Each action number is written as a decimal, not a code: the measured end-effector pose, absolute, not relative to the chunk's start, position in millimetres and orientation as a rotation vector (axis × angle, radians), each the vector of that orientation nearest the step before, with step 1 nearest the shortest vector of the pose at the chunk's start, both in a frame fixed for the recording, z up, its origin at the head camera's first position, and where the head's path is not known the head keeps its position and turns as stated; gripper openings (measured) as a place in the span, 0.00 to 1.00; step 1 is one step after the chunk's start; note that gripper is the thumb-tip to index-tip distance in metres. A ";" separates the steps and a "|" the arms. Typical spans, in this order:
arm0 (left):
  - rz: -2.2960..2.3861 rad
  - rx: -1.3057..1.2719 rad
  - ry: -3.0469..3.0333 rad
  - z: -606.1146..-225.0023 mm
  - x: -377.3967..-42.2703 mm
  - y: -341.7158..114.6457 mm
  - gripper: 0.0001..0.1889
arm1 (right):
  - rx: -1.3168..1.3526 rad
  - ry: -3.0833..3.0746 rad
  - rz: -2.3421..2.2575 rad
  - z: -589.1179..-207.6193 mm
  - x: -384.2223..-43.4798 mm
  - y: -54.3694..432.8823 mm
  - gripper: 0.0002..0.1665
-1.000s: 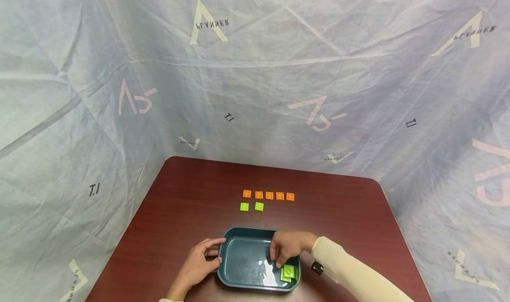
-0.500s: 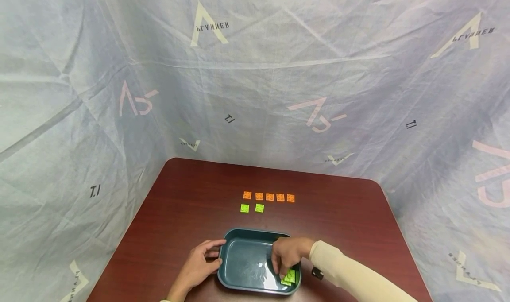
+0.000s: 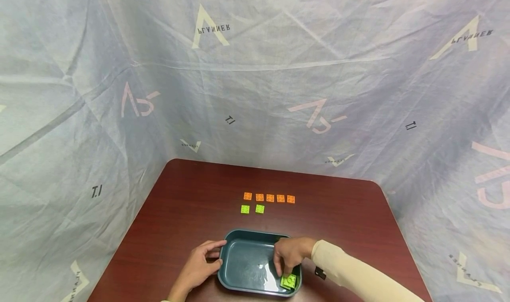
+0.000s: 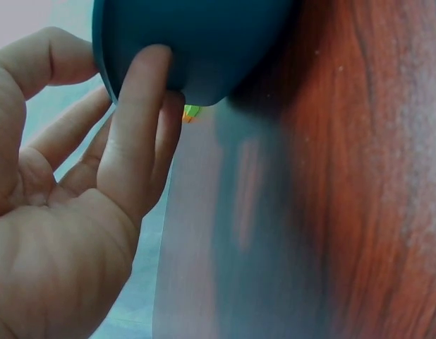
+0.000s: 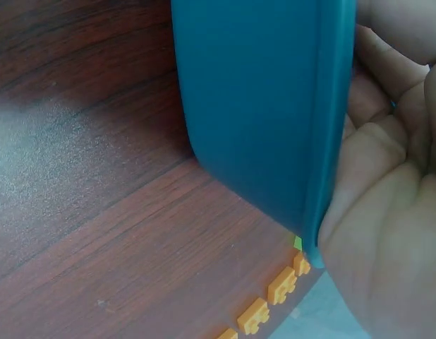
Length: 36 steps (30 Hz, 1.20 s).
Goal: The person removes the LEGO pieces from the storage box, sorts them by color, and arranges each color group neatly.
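My left hand [image 3: 199, 266] rests at the left end of a dark teal tray [image 3: 239, 288]; its fingertips and thumb touch the rim and outer wall, as the left wrist view also shows. Inside the tray, near its right front corner, lie lime green toy bricks [image 3: 288, 281], overlapping one another. My right hand [image 3: 292, 251] reaches over the right end with fingers bent down and pinches the edge of a green brick. The fingertips are partly hidden in the head view. In the right wrist view the tray wall [image 5: 253, 106] hides them, with the palm [image 5: 387, 212] beside the rim.
Behind the tray, two green bricks [image 3: 252, 209] lie apart on the reddish-brown table [image 3: 183, 204]. Farther back stands a row of several orange bricks [image 3: 270, 198]. Grey printed cloth [image 3: 255, 94] hangs around the table's far side and both sides.
My right hand has lowered toward the tray's front right corner, its fingertips now at the green bricks. The top green brick has shifted and turned slightly. My left hand stays put.
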State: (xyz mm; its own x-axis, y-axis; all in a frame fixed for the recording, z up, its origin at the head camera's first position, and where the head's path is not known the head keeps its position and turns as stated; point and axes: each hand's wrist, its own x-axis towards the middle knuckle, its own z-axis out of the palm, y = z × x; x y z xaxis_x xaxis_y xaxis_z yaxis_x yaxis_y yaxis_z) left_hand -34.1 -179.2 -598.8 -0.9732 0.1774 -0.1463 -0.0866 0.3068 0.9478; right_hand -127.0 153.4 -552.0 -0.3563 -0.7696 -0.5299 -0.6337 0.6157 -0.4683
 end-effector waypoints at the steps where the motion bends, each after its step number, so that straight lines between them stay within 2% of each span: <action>1: 1.727 0.081 2.348 -599.1 -34.0 -179.1 0.26 | -1.106 2.102 -0.236 -552.1 -127.1 153.3 0.13; 17: 1.734 0.080 2.353 -600.5 -34.8 -179.5 0.26 | -1.082 2.055 -0.422 -554.2 -133.5 154.5 0.12; 26: 1.719 0.068 2.360 -599.3 -35.3 -180.2 0.25 | -1.067 2.107 -0.475 -556.7 -138.4 154.7 0.18; 36: 1.738 0.071 2.328 -601.2 -34.9 -180.2 0.26 | -1.003 2.103 -0.622 -553.5 -143.4 153.7 0.15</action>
State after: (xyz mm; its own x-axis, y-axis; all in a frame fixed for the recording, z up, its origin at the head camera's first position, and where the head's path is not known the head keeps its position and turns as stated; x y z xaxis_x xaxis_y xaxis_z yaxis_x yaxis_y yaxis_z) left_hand -34.9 -180.2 -601.2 -0.9712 0.1782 -0.1581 -0.1009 0.2934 0.9506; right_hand -143.4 153.7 -553.5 -0.4431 -0.8050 -0.3945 -0.4606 0.5819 -0.6702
